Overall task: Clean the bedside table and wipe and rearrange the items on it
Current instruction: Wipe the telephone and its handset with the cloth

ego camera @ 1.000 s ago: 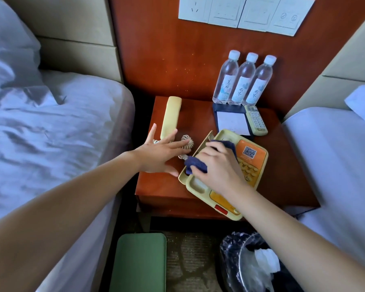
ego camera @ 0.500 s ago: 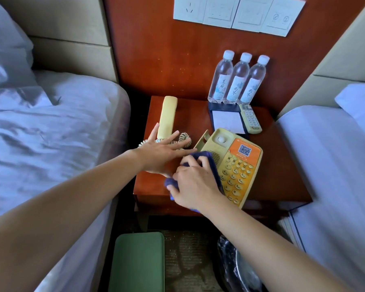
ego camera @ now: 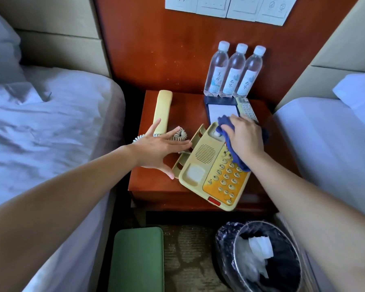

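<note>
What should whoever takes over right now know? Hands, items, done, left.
Left hand: open, flat, fingertips at the phone base's left edge.
Right hand: grips the blue cloth, pressed on the base's top right.
Handset lies off the cradle at the table's back left, coiled cord by it. Water bottles, notepad and remote are at back right.
Done: base wipe under way.
Left: finish base, wipe handset and tabletop, cradle handset, square up the base, which seems to overhang the front edge.
</note>
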